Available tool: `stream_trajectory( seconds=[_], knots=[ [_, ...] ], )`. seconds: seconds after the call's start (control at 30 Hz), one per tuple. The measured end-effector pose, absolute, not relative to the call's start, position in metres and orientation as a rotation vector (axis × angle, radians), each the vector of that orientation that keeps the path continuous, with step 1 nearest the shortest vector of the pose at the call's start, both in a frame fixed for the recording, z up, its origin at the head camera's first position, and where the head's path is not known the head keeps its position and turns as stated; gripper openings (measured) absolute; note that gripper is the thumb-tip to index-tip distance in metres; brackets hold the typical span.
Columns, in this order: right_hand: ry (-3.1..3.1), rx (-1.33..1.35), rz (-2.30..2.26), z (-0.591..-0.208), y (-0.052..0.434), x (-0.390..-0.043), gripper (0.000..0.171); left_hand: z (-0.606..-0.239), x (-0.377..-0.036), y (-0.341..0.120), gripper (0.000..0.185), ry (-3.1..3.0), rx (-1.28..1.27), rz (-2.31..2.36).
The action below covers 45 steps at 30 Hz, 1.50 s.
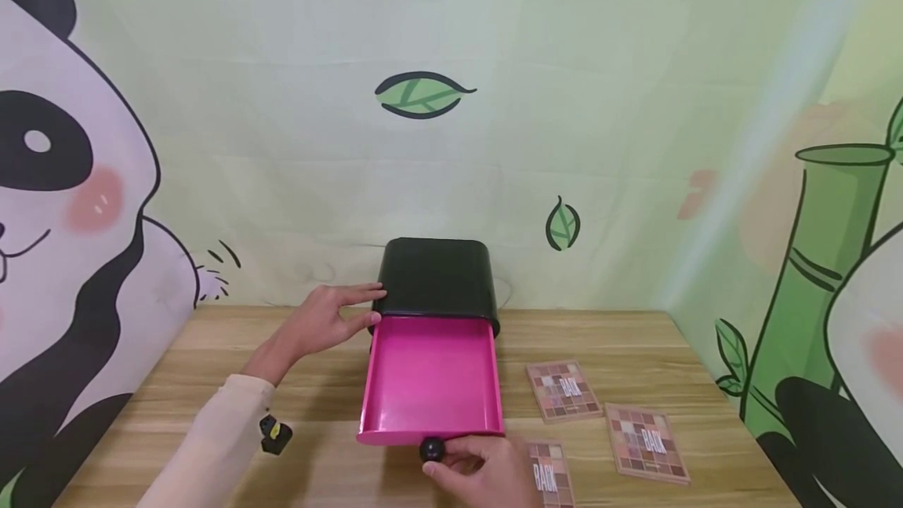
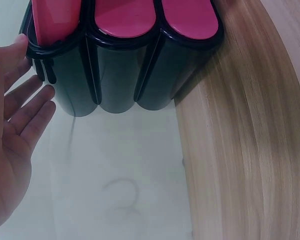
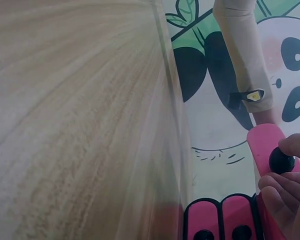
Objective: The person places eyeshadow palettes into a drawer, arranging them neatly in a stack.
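A black drawer cabinet (image 1: 437,277) stands against the backdrop. Its pink top drawer (image 1: 433,382) is pulled far out, and no contents show inside. My right hand (image 1: 494,469) pinches the round black knob (image 1: 432,449) on the drawer front between thumb and fingers; the right wrist view also shows this knob (image 3: 282,160). At the cabinet's left side, my left hand (image 1: 328,320) touches the upper edge with fairly straight fingers. The left wrist view shows that hand (image 2: 15,115) beside the cabinet's rounded tiers (image 2: 117,80).
To the right of the drawer, three flat palettes printed BACK lie on the wooden table: one near the back (image 1: 564,390), one further right (image 1: 647,442), and one (image 1: 553,477) partly hidden by the right hand. A panda-print backdrop (image 1: 451,171) rises behind the table.
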State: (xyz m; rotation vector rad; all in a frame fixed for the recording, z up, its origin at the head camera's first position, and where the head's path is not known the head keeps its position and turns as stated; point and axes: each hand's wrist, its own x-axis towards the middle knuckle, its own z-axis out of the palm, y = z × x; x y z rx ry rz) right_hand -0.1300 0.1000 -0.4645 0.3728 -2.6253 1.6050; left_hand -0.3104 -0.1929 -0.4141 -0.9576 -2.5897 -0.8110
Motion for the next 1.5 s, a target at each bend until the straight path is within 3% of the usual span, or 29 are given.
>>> stream_trajectory(
  seconds=[0.6, 0.83, 1.13, 1.5],
  knots=[
    [-2.567, 0.392, 1.614, -0.455, 0.108, -0.120, 0.026, -0.415, -0.313, -0.191, 0.048, -2.590, -0.955, -0.812],
    [-2.357, 0.653, 1.399, -0.440, 0.132, -0.121, 0.019, -0.412, -0.312, -0.192, 0.047, -2.596, -0.965, -0.813],
    [-2.077, 1.051, 1.110, -0.438, 0.190, -0.155, 0.034, -0.414, -0.313, -0.193, 0.044, -2.565, -0.991, -0.797],
    [-2.255, 0.847, 0.832, -0.446, 0.268, -0.170, 0.054, -0.413, -0.311, -0.193, 0.045, -2.570, -0.983, -0.789]
  ],
)
